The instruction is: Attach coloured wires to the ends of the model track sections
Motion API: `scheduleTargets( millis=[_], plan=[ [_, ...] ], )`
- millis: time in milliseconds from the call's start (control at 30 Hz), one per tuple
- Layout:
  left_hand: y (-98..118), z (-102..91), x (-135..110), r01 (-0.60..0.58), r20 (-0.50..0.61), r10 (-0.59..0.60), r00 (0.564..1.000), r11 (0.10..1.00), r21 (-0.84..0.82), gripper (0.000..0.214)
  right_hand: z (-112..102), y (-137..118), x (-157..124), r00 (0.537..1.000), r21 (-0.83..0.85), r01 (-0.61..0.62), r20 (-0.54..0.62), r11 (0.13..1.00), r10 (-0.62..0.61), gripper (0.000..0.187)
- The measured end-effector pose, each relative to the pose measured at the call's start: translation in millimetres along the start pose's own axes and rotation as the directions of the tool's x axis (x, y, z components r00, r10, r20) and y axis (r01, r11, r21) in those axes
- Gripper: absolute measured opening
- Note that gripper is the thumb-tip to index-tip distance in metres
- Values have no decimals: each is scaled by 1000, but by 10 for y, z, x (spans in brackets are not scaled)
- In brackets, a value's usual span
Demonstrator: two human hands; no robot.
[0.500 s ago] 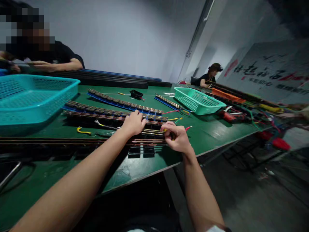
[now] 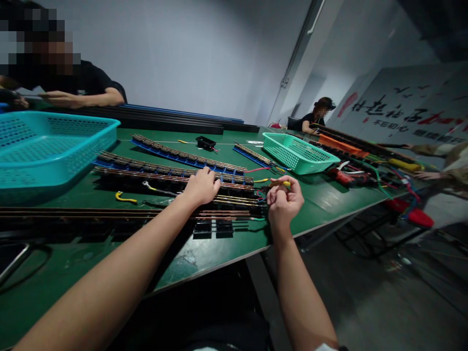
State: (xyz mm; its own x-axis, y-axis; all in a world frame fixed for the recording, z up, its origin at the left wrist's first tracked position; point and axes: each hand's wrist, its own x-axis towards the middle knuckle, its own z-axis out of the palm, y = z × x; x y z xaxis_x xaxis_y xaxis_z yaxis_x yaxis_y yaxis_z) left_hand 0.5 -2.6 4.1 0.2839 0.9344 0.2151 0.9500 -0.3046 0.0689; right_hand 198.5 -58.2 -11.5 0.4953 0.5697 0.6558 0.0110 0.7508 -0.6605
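My left hand [image 2: 200, 186] rests knuckles-up on the long copper rail strips [image 2: 127, 213] that lie across the green table [image 2: 321, 204], fingers curled down onto them. My right hand [image 2: 284, 201] is raised just past the strips' right end, fingers pinched on a small yellow-tipped wire end [image 2: 286, 184]. Coloured wire ends [image 2: 263, 180] stick out of the strips beside it. Black clips [image 2: 214, 229] hang below the nearest strip.
A blue basket [image 2: 47, 146] stands at the left, a green basket [image 2: 298, 153] at the right. More rail strips on blue bases [image 2: 183, 157] lie further back, plus a loose yellow wire [image 2: 124, 197]. Other people sit at the far side and at the right.
My right hand has lifted off the strip end and moved right and up, now pinching the yellow-tipped wire. My left hand has stayed put.
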Motion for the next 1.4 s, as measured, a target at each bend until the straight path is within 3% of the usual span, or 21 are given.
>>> scheduleTargets(
  millis=[100, 300, 467, 600, 733, 933, 1167, 1400],
  plan=[
    [-4, 3, 7, -2, 6, 2, 1000, 1000, 6, 42, -67, 14, 34, 998, 35, 28, -58, 999, -26, 29],
    [-6, 7, 12, 2, 6, -2, 1000, 1000, 11, 43, -144, -6, -63, 989, -46, 144, 49, 989, -141, 45],
    [-13, 11, 15, -7, 7, 7, 1000, 1000, 3, 43, -95, -231, -182, 958, -35, 278, 81, 960, -274, 48],
    [-16, 17, 19, -7, 7, 7, 1000, 1000, 8, 43, -141, -465, -259, 943, 49, 330, 27, 943, -332, 45],
    [-17, 23, 23, -8, 5, 8, 1000, 1000, -2, 42, -237, -574, -306, 947, 81, 322, -19, 943, -321, 46],
    [-20, 24, 22, -6, 3, 6, 1000, 1000, -13, 43, -303, -517, -290, 957, 63, 289, -7, 955, -289, 45],
    [-12, -6, 11, -5, 7, 5, 1000, 1000, -31, 43, -312, -507, -177, 939, 65, 345, -22, 936, -344, 46],
    [-15, 1, 10, -1, 7, 1, 1000, 1000, -22, 42, -284, -236, -190, 988, 79, 91, 118, 993, -100, 43]
  ],
)
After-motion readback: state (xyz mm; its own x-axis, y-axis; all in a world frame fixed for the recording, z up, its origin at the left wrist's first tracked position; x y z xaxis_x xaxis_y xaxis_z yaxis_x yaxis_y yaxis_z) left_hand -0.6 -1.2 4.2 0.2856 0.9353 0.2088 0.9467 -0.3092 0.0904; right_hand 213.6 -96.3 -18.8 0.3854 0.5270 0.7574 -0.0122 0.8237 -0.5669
